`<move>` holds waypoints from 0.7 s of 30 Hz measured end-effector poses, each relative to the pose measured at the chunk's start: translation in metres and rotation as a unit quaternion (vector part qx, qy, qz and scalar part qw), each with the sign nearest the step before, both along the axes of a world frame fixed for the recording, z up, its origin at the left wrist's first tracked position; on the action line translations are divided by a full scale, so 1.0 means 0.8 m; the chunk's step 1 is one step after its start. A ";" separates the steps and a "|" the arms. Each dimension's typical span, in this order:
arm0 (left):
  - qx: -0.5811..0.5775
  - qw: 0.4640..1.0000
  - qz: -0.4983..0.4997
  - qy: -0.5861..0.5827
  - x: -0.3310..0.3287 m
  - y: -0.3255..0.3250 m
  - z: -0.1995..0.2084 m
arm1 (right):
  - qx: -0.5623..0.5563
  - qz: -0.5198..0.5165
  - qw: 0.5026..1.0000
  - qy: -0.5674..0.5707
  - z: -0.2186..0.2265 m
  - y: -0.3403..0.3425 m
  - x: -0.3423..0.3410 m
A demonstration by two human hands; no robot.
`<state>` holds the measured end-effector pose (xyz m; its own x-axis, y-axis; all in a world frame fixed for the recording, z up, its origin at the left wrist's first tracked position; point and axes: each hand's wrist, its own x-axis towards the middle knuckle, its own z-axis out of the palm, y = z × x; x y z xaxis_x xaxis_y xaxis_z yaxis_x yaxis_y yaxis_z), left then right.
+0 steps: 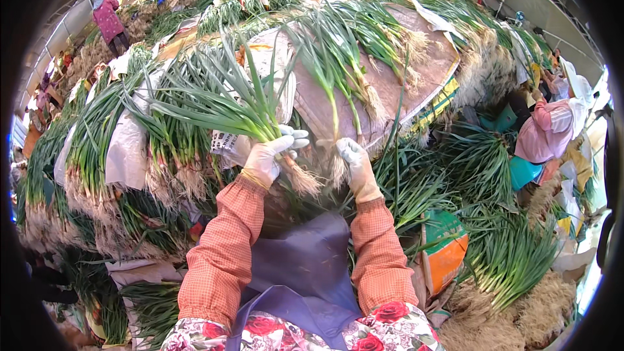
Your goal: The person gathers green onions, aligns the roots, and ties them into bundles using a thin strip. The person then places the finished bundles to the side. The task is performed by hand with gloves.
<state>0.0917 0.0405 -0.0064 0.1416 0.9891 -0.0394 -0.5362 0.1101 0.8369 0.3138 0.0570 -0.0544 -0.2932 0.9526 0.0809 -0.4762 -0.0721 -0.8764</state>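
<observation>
My left hand (268, 158), in a pale glove, is closed round a bunch of green onions (244, 115). Their leaves fan out to the upper left, and their stringy roots hang below the fist. At its right, my gloved right hand (354, 160) pinches a single green onion (335, 117) near its root end, with the leaves lying away from me over the heap. Loose green onions (370, 101) rest just beyond on a brownish cloth sheet (422, 78). A white sack with dark print (229, 146) sits partly hidden behind my left hand.
Bundles of green onions (97, 149) line the heap's left side, roots toward me. More lie in a pile (510, 253) at the right, near an orange and green sack (445, 250). A person in pink (549, 130) sits at the right; another (109, 19) stands far left.
</observation>
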 end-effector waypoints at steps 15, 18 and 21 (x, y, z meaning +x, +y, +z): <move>0.031 0.995 -0.086 0.032 0.040 -0.010 0.007 | 0.214 0.057 0.661 -0.717 -0.095 -0.069 0.101; 0.027 0.995 -0.097 0.020 0.043 -0.010 0.000 | 0.038 -0.066 0.911 -0.406 0.003 -0.075 0.069; 0.008 0.996 -0.085 -0.017 0.065 -0.022 0.008 | 0.135 -0.080 0.909 -0.386 0.083 -0.086 0.013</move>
<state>0.1438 0.0232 -0.0003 0.3073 0.9515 -0.0161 -0.5385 0.1878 0.8214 0.3238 -0.0117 0.0124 -0.2205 0.9643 0.1469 0.3021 0.2107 -0.9297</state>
